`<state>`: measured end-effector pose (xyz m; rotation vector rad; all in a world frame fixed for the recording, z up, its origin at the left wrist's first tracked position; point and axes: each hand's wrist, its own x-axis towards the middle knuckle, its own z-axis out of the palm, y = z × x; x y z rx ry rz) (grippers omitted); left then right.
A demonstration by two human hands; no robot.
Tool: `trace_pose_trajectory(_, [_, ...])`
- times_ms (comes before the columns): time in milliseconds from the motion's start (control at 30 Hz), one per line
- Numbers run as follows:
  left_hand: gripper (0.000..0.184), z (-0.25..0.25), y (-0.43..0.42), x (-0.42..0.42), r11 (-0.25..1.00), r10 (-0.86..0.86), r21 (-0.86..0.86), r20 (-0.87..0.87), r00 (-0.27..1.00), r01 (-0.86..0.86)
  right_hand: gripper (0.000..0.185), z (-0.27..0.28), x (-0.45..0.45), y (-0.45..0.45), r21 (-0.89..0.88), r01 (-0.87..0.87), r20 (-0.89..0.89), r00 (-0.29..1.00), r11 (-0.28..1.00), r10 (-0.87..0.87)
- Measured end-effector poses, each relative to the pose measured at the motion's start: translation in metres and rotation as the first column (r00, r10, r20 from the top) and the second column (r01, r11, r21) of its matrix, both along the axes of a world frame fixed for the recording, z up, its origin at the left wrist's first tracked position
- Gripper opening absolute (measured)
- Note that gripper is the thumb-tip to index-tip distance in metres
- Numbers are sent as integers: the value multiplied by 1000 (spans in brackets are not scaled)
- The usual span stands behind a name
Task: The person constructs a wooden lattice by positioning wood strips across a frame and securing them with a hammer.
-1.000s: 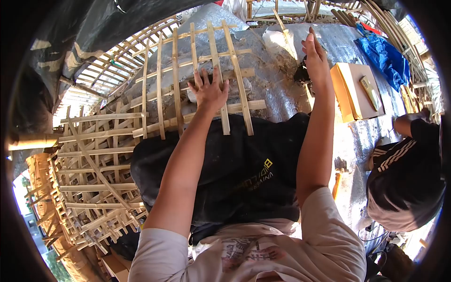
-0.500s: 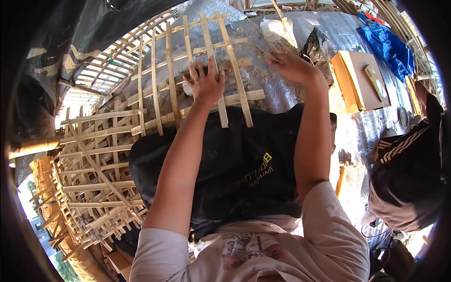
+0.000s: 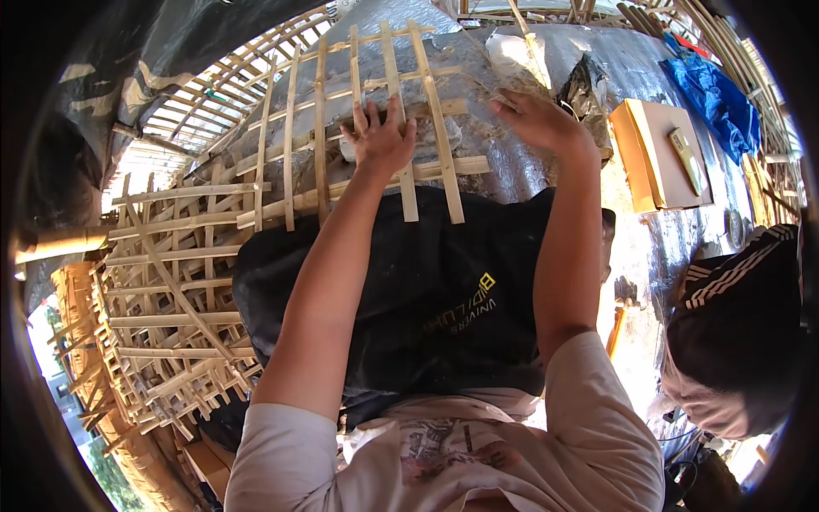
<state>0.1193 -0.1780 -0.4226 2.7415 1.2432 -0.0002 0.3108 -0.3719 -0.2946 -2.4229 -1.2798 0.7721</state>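
My left hand (image 3: 384, 145) rests with spread fingers on the slats of a bamboo lattice (image 3: 322, 128). Beneath that hand, partly covered by it, is a pale block (image 3: 447, 135) under the lattice. My right hand (image 3: 537, 119) is to the right of the lattice, above the grey ground sheet, its fingers extended and nothing visible in them. The near ends of the slats lie over a black cloth with yellow lettering (image 3: 384, 290) across my lap.
More lattices (image 3: 179, 273) are stacked at the left. To the right are a crumpled dark plastic bag (image 3: 587, 98), a cardboard box (image 3: 648, 162) with a phone (image 3: 685, 158) on it, a blue tarp (image 3: 717, 102) and another person in dark striped clothing (image 3: 734, 333).
My right hand has come down and turned leftward toward the lattice from its raised position. My left hand stays on the slats. The other person's arm has gone out of sight.
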Motion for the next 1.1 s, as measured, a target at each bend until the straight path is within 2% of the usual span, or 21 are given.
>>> trace_pose_trajectory(100, [68,-1,0,0,1000,7,2,4,1000,-7,70,-1,0,1,10,22,-40,999,1000,-22])
trace_pose_trajectory(200, [67,-1,-1,1,1000,10,17,-5,1000,-10,70,-10,4,2,38,-6,3,1000,999,6])
trace_pose_trajectory(800, [68,1,-5,0,1000,3,11,-16,1000,-3,70,-10,1,6,-40,-44,41,998,998,46])
trace_pose_trajectory(900, [68,-1,-4,2,999,17,37,-21,1000,-16,65,-24,3,7,127,-71,92,994,989,59])
trace_pose_trajectory(933, [68,-3,-4,1,999,23,49,-22,999,-22,65,-26,5,6,121,-66,81,995,991,56])
trace_pose_trajectory(1000, [68,-3,-2,-1,998,34,50,-20,999,-33,64,-3,-2,-5,104,-44,59,998,994,38])
trace_pose_trajectory(1100, [68,1,-3,1,1000,26,16,-43,999,-26,64,42,1,-45,243,-3,16,1000,970,-1])
